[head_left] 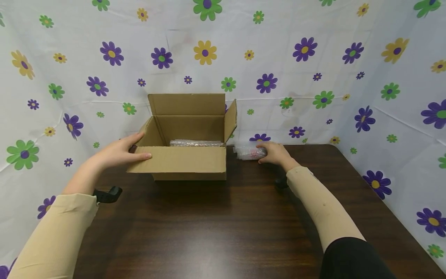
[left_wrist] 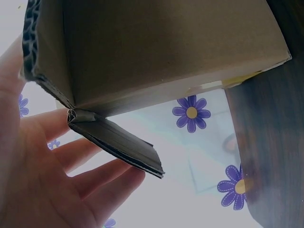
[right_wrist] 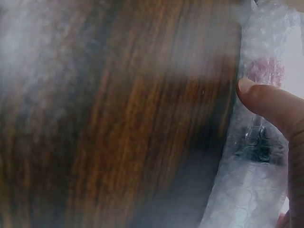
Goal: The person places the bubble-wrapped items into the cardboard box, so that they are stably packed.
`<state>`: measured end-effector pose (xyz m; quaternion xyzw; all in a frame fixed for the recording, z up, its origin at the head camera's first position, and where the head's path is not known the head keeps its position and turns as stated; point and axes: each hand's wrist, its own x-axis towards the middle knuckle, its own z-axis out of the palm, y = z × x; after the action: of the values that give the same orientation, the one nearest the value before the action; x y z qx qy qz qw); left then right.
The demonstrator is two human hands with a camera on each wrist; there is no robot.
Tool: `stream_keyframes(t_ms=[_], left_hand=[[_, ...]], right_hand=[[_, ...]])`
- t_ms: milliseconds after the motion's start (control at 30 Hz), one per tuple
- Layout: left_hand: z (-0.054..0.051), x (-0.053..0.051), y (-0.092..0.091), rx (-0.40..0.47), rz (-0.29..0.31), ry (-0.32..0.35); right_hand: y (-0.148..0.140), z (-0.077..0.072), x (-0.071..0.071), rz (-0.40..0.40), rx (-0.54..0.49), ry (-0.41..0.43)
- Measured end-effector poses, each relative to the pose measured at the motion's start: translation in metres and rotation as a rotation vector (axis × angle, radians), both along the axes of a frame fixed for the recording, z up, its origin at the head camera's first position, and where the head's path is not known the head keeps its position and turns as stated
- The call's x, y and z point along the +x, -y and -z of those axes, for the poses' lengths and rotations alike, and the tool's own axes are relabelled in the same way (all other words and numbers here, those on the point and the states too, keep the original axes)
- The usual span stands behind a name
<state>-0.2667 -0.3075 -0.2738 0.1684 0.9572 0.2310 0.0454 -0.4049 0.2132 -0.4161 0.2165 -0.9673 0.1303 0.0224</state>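
Note:
An open cardboard box (head_left: 188, 161) stands at the back of the table with its flaps spread. My left hand (head_left: 118, 152) holds its left front corner, thumb over the front flap. In the left wrist view the fingers (left_wrist: 61, 175) reach behind a side flap (left_wrist: 116, 142). Inside the box lies bubble wrap (head_left: 196, 143); what it covers is hidden. Right of the box, my right hand (head_left: 275, 154) grips a bubble-wrapped item (head_left: 245, 152). Pink and dark parts show through the wrap in the right wrist view, where the thumb (right_wrist: 268, 102) lies across it.
The dark wooden table (head_left: 216, 224) reaches back to a white flowered cloth (head_left: 278, 35) behind the box. Another side of the cloth (head_left: 418, 155) runs along the table's right edge.

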Motion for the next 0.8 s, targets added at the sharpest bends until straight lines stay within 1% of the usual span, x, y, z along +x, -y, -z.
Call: stream_keyframes(t_ms=[267,533,633,800], left_hand=[[0.0,0.0,-0.001,-0.004,-0.002,-0.006],[0.0,0.001,-0.002,0.002,0.002,-0.01],[0.0,0.001,-0.001,-0.003,0.002,-0.011],[0.001,0.0,0.0,-0.004,0.001,-0.012]], right_hand=[[-0.003,0.0,0.001,0.007,0.0,-0.014],[-0.004,-0.003,0.003,0.001,-0.011,-0.008],[-0.005,-0.006,0.003,-0.006,-0.027,-0.014],[-0.006,-0.013,0.007,0.02,-0.088,0.006]])
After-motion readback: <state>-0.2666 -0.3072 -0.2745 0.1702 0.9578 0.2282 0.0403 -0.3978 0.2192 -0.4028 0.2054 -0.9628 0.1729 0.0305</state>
